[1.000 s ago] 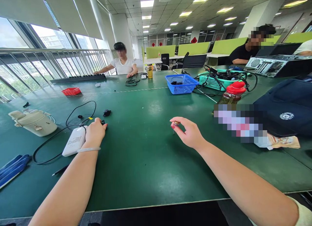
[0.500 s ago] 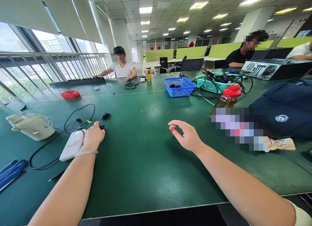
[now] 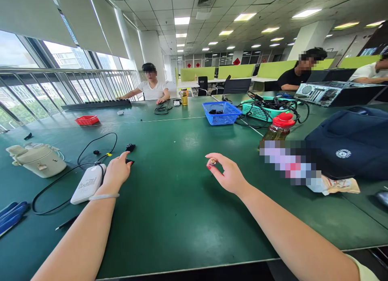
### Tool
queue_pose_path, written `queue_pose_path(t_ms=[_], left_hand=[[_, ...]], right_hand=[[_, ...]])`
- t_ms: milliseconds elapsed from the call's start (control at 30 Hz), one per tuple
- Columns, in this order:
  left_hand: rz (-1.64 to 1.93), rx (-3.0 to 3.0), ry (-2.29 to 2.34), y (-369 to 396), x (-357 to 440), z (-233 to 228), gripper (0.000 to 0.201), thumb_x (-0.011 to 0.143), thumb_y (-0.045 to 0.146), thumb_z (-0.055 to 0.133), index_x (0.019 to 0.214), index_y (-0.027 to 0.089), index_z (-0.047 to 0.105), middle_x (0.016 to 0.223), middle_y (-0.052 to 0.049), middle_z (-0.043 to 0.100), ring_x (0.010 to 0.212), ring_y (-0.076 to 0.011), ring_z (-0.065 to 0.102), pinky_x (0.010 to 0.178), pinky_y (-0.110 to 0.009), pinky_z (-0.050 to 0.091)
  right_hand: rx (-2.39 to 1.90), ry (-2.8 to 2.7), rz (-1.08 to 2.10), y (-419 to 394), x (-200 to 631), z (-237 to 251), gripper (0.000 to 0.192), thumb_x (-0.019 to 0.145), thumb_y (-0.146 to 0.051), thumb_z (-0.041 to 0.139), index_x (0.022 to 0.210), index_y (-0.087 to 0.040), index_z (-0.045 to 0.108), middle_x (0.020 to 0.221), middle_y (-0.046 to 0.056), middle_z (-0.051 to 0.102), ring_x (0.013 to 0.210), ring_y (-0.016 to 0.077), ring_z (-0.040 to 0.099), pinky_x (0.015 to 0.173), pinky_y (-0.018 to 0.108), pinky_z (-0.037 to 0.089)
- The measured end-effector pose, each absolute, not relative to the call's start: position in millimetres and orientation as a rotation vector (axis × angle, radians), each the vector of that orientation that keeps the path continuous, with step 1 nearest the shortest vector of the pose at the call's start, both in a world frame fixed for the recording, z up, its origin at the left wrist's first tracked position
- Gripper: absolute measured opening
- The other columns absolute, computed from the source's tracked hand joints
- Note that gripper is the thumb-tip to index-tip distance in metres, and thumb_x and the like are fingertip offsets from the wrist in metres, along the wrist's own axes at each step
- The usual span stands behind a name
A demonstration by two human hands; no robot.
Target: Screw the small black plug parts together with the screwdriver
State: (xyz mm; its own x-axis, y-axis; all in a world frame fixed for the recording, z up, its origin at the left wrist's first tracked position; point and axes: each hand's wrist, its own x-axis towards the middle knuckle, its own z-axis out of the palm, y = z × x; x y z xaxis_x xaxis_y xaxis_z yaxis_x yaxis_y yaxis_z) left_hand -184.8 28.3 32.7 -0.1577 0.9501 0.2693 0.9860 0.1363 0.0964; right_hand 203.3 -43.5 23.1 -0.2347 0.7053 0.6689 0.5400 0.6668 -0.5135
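Observation:
My left hand (image 3: 117, 171) rests low over the green table at left, beside a white power bank-like box (image 3: 88, 184) with a black cable (image 3: 50, 174). Between its thumb and forefinger is a small black part (image 3: 129, 161), mostly hidden. Another small black piece (image 3: 130, 147) lies just beyond the fingertips. Held above the middle of the table, my right hand (image 3: 228, 174) pinches a small screwdriver (image 3: 213, 162). Its round, copper-coloured end faces me, and its shaft is hardly visible.
At left stand a cream bottle (image 3: 41, 162) and blue gloves (image 3: 12, 216). A blue basket (image 3: 222, 118), a teal basket of cables (image 3: 257, 112), a red-capped bottle (image 3: 277, 129) and a dark bag (image 3: 348, 143) lie to the right. Other people sit beyond.
The view has shifted slightly. My right hand has turned a little, so the screwdriver's round end faces me more. My left thumb and forefinger look more spread around the black part.

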Motion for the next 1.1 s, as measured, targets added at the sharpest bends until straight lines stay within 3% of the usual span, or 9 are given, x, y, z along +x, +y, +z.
queue_pose_path(t_ms=[133, 233, 433, 667, 800, 1100], left_hand=[[-0.586, -2.358, -2.059, 11.3, -124.6, 46.7, 0.052, 0.090, 0.024, 0.051, 0.142, 0.020, 0.045, 0.118, -0.011, 0.068, 0.108, -0.0254, 0.064, 0.097, -0.038, 0.047], [-0.498, -2.802, -1.814, -2.6, -65.3, 48.4, 0.065, 0.087, 0.018, 0.057, 0.149, 0.026, 0.036, 0.112, -0.007, 0.071, 0.103, -0.0237, 0.066, 0.093, -0.036, 0.049], [-0.541, -3.057, -1.531, -6.1, 8.2, 32.0, 0.072, 0.086, 0.015, 0.061, 0.151, 0.026, 0.033, 0.114, -0.009, 0.070, 0.104, -0.0253, 0.066, 0.094, -0.037, 0.049], [-0.729, -2.995, -1.646, 13.2, 9.4, 8.6, 0.067, 0.084, 0.012, 0.063, 0.145, 0.027, 0.043, 0.121, -0.007, 0.068, 0.112, -0.0242, 0.063, 0.102, -0.039, 0.046], [-1.006, -3.017, -1.788, 19.4, 4.4, -2.9, 0.071, 0.078, 0.013, 0.070, 0.143, 0.024, 0.045, 0.123, -0.010, 0.066, 0.111, -0.0219, 0.063, 0.103, -0.037, 0.047], [-1.260, -3.152, -1.767, 25.9, -0.9, -14.6, 0.074, 0.074, 0.007, 0.070, 0.142, 0.022, 0.045, 0.109, -0.005, 0.068, 0.099, -0.0176, 0.066, 0.101, -0.036, 0.049]], right_hand=[[-1.030, -1.936, 0.226, -42.4, 203.5, 24.0, 0.017, 0.093, -0.026, 0.051, 0.108, -0.027, 0.059, 0.087, 0.001, 0.070, 0.078, 0.0187, 0.068, 0.076, 0.036, 0.057], [-1.053, -1.877, 0.182, -40.3, 204.9, 22.0, 0.017, 0.091, -0.026, 0.055, 0.107, -0.027, 0.060, 0.089, 0.002, 0.071, 0.083, 0.0208, 0.069, 0.079, 0.039, 0.058], [-1.019, -1.643, 0.110, -41.8, 208.3, 21.3, 0.007, 0.092, -0.028, 0.057, 0.098, -0.026, 0.058, 0.088, 0.003, 0.070, 0.081, 0.0193, 0.069, 0.079, 0.036, 0.058], [-0.897, -1.665, 0.140, -43.7, 205.7, 19.7, 0.009, 0.095, -0.023, 0.053, 0.102, -0.026, 0.056, 0.095, 0.003, 0.072, 0.097, 0.0205, 0.071, 0.088, 0.037, 0.058], [-0.869, -1.747, 0.133, -44.2, 199.9, 14.8, 0.011, 0.095, -0.019, 0.050, 0.103, -0.026, 0.054, 0.098, 0.003, 0.073, 0.103, 0.0212, 0.070, 0.097, 0.043, 0.056], [-0.780, -1.905, 0.007, -40.3, 189.5, 5.0, 0.020, 0.092, -0.010, 0.043, 0.100, -0.026, 0.052, 0.101, 0.002, 0.073, 0.096, 0.0182, 0.071, 0.105, 0.049, 0.051]])
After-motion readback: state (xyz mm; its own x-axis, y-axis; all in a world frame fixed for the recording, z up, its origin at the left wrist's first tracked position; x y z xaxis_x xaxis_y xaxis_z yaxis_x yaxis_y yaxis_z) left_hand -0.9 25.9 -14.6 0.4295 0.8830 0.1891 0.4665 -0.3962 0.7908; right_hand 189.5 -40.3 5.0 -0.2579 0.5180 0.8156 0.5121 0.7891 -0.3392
